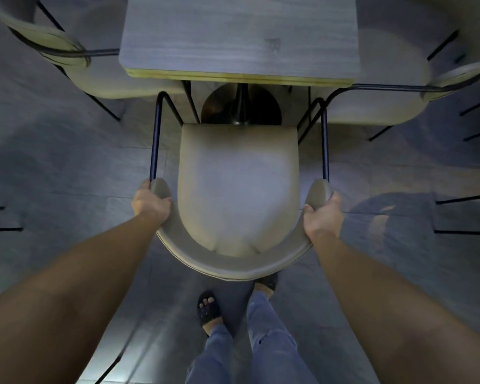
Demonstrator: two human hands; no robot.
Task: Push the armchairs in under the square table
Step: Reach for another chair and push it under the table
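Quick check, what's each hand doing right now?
Left hand: closed on the armchair backrest's left end.
Right hand: closed on the backrest's right end.

No readable text, label or number on square table (239,37) or armchairs (237,189).

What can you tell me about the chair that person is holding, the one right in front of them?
The armchair has a pale beige padded seat and a curved backrest that wraps round into short arm ends, on a thin dark metal frame. It stands upright on the grey floor, facing the square table, its seat not yet under the top. The left hand and right hand each grip one arm end, fingers curled round it.
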